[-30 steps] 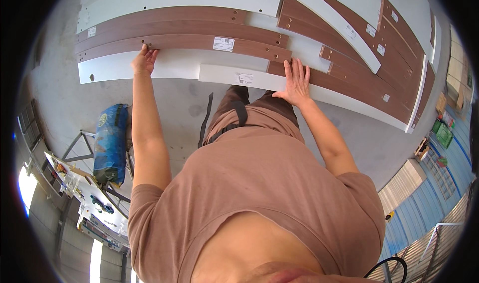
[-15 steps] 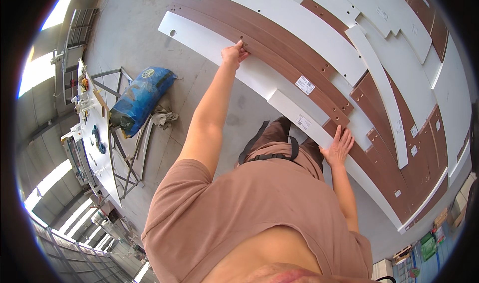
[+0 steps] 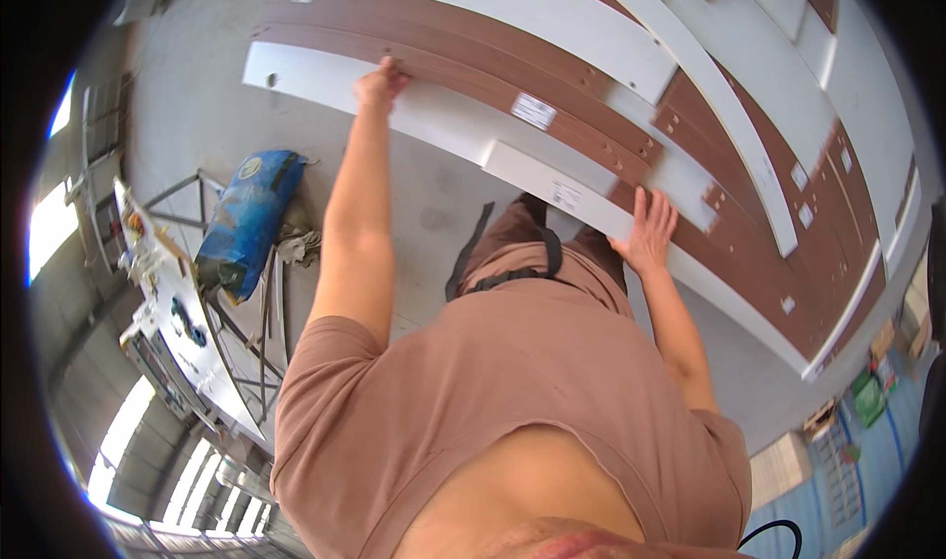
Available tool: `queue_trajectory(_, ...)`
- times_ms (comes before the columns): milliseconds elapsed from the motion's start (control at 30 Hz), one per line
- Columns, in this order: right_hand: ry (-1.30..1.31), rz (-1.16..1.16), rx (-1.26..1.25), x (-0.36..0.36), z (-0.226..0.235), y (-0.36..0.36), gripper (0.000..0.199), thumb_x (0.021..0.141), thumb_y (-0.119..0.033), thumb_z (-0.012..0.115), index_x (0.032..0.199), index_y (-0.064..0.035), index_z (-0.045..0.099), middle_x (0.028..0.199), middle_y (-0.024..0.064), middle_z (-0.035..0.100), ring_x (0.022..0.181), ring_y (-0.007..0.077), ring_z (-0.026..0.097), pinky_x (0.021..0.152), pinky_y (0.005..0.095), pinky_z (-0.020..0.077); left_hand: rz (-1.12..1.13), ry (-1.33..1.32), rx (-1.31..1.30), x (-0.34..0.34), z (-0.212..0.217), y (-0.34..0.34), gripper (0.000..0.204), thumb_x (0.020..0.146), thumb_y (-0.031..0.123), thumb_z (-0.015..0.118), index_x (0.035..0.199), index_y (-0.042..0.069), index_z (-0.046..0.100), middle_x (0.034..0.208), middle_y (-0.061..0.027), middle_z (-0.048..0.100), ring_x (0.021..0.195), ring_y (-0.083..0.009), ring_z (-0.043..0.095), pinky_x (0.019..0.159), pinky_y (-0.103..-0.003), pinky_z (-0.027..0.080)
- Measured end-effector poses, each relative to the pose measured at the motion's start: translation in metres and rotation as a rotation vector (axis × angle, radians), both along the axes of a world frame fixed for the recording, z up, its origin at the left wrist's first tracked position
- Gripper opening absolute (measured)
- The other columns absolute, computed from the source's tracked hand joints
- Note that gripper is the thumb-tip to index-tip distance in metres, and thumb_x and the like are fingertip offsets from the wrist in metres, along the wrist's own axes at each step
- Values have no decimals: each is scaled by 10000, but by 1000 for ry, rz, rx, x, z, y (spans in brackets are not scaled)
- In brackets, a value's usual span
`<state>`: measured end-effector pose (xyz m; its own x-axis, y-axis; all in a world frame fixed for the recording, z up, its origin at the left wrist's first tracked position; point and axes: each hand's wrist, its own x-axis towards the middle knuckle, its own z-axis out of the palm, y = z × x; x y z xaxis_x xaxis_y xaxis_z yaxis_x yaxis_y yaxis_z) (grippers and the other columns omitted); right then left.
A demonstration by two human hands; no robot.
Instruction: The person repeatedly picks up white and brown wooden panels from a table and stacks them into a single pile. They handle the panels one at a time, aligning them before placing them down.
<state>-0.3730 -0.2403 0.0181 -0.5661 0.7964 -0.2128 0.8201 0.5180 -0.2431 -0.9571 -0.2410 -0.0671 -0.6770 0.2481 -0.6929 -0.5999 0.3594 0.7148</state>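
A long curved brown wood-grain panel (image 3: 463, 84) lies on a stack of white and brown boards, a white printed label on its face. At its near edge, toward the left end, my left hand (image 3: 377, 83) is closed, fingertips pinching the edge; part of the fingers is hidden. Below that edge extends a white board (image 3: 434, 113) with a round hole near its left end. My right hand (image 3: 647, 232) rests with fingers stretched on the brown surface near the panel's right end. Beside it, a short white labelled strip (image 3: 550, 186) lies along the near edge.
A narrow curved white strip (image 3: 714, 96) lies across the boards on the right. On the floor at left sits a stuffed blue sack (image 3: 251, 214), next to a metal-framed workbench (image 3: 192, 308) with tools. Blue racking (image 3: 847, 460) stands at lower right.
The whole view has turned, shifting the boards and both hands up and to the left in the picture. Each hand stays at about the same spot on the boards.
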Motion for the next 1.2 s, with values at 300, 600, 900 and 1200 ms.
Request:
queue_trajectory(300, -11, -23, -47, 2, 0, 0, 1194, 555, -346, 897, 1535, -111, 256, 1505, 211, 301, 1427, 404, 261, 1174, 600, 168, -76, 7, 31, -12, 30, -1, 256, 944, 134, 693, 1023, -94, 607, 895, -155, 674, 778, -282, 697, 703, -330, 637)
queue_trajectory(600, -17, -17, -53, 2, -1, 0, 1196, 569, -361, 897, 1540, -101, 250, 1518, 223, 286, 1436, 411, 250, 1179, 602, 158, -117, 20, 3, -9, 27, 0, 282, 958, 187, 685, 1013, -80, 609, 936, -152, 661, 860, -289, 688, 787, -363, 621)
queue_trajectory(900, -18, -30, -82, 2, 2, -1, 1214, 570, -369, 912, 1537, -81, 237, 1539, 247, 257, 1451, 423, 218, 1191, 587, 144, -160, -87, 121, -4, 14, -20, 293, 979, 180, 649, 1030, -102, 590, 905, -149, 651, 840, -287, 684, 706, -326, 602)
queue_trajectory(1200, 140, -188, -102, 4, 5, 5, 1142, 745, -620, 750, 1535, -2, 203, 1565, 253, 254, 1465, 387, 235, 1192, 568, 128, -219, -78, 160, 17, 29, -22, 284, 984, 191, 642, 1053, -82, 599, 945, -154, 672, 861, -274, 703, 643, -277, 553)
